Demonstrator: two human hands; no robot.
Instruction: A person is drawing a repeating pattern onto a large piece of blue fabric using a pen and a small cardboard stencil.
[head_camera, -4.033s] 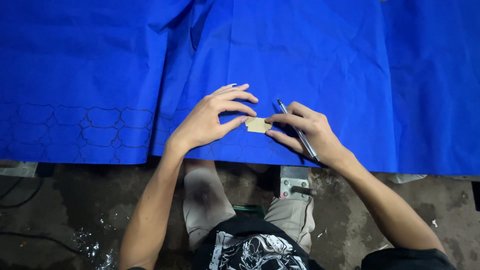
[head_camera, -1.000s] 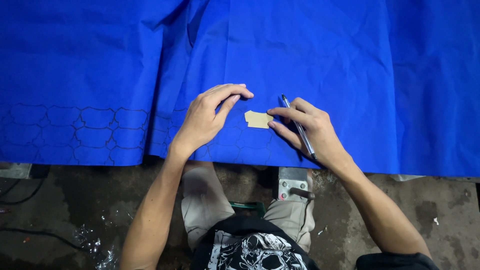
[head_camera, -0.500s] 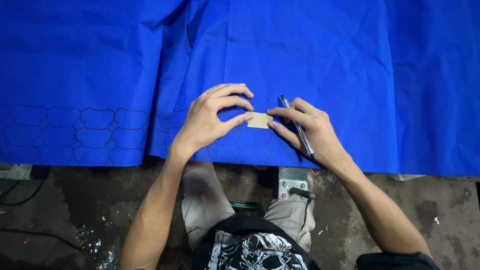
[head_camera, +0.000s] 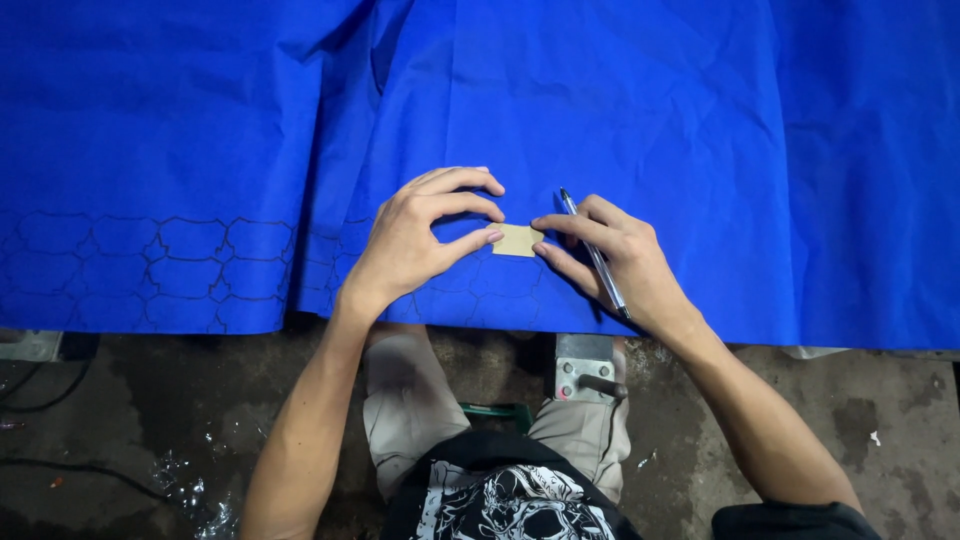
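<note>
Cardboard template (head_camera: 517, 240) lay flat on blue fabric (head_camera: 620, 100) between both hands; left hand (head_camera: 415, 245) pinched its left edge; right hand (head_camera: 615, 255), gripping a pen (head_camera: 592, 250), pressed its right edge.

Both bare forearms reached forward from the bottom of the view, converging toward the middle. The left hand (head_camera: 415, 240) arched with its wrist low, fingers curled inward and thumb stretched toward the right. The right hand (head_camera: 615, 258) lay flatter, index finger and thumb extended leftward to meet it; its remaining fingers seemed folded under, though the view hid them.
</note>
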